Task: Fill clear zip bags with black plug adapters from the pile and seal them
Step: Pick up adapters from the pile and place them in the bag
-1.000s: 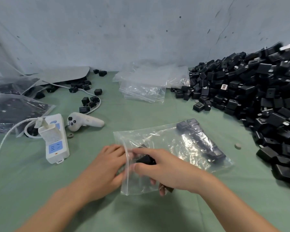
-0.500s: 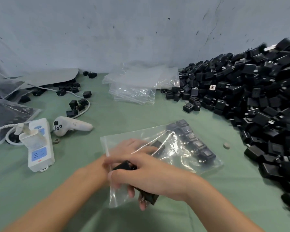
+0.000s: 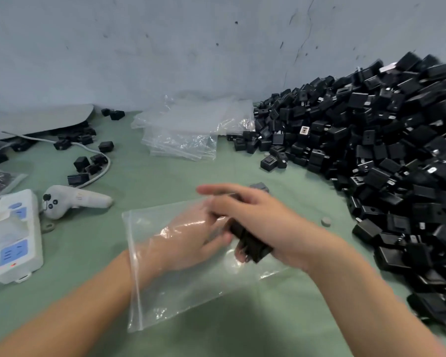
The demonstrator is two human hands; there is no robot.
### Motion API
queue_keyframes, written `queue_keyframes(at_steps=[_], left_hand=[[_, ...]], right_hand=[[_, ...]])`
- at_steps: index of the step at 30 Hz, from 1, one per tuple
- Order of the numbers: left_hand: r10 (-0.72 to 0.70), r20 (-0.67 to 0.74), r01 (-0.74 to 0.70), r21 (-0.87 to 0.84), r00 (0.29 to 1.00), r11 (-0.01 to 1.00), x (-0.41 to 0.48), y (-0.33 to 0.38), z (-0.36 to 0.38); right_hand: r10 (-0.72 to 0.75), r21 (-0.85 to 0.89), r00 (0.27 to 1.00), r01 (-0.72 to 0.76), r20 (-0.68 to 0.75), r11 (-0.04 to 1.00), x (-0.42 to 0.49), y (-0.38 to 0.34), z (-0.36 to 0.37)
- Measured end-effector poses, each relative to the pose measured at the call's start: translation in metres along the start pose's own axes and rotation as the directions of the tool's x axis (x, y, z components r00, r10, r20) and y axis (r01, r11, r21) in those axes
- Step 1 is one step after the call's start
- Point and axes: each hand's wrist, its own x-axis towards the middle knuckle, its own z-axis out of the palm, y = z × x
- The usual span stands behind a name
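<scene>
**Left hand now deep inside the bag, next adapters waiting outside**

The clear zip bag [image 3: 191, 292] lies flat on the green desk [image 3: 165, 181], its mouth toward the person. Half a second ago the left hand [image 3: 188, 238] was only just in. Now it is in up to the wrist and shows through the plastic, reaching toward the far end. Its fingertips are blurred and partly behind the right hand [image 3: 273, 222], so I cannot tell whether its grip holds anything.

The right hand lies over the bag, apparently outside the plastic. Its grip is closed round a few black plug adapters [image 3: 251, 244], with the forefinger stretched out. One greyish adapter [image 3: 259, 187] peeks out beyond it.

This looks like mid-fill: the contents are being settled before the held adapters go in, and sealing has not begun.

To the right is the pile [image 3: 384, 150]; at the back are spare bags [image 3: 180, 135]. A power strip [image 3: 16, 240] and a white controller [image 3: 72, 199] lie to the left.
</scene>
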Motion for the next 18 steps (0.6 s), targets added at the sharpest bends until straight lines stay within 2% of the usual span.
queue_keyframes(at_steps=[2,4,8,10,12,16,18], left_hand=[[0.096,-0.059,-0.092,0.061,0.994,0.994,0.008,0.008,-0.004],[0.210,-0.113,-0.198,0.105,0.971,0.974,0.013,0.002,0.000],[0.254,-0.095,-0.232,0.199,0.962,0.952,0.028,-0.006,0.006],[0.222,-0.043,-0.213,0.162,0.974,0.964,0.034,-0.006,0.007],[0.200,-0.026,-0.195,0.125,0.979,0.973,0.034,-0.009,0.008],[0.253,-0.139,-0.242,0.088,0.958,0.966,0.023,-0.008,0.011],[0.213,-0.106,-0.210,0.038,0.971,0.977,0.021,-0.007,0.015]], right_hand=[[0.001,0.075,0.983,0.013,-0.186,0.997,0.000,-0.005,-0.022],[0.021,0.114,0.931,0.022,-0.365,0.993,-0.002,-0.006,-0.043],[0.100,0.255,0.803,0.065,-0.587,0.965,-0.007,-0.006,-0.067],[0.138,0.401,0.769,0.163,-0.624,0.902,-0.008,-0.007,-0.072],[0.160,0.490,0.766,0.222,-0.622,0.843,-0.009,-0.008,-0.075],[0.198,0.541,0.771,0.216,-0.606,0.813,-0.008,-0.007,-0.073],[0.211,0.558,0.771,0.217,-0.602,0.801,-0.007,-0.007,-0.072]])
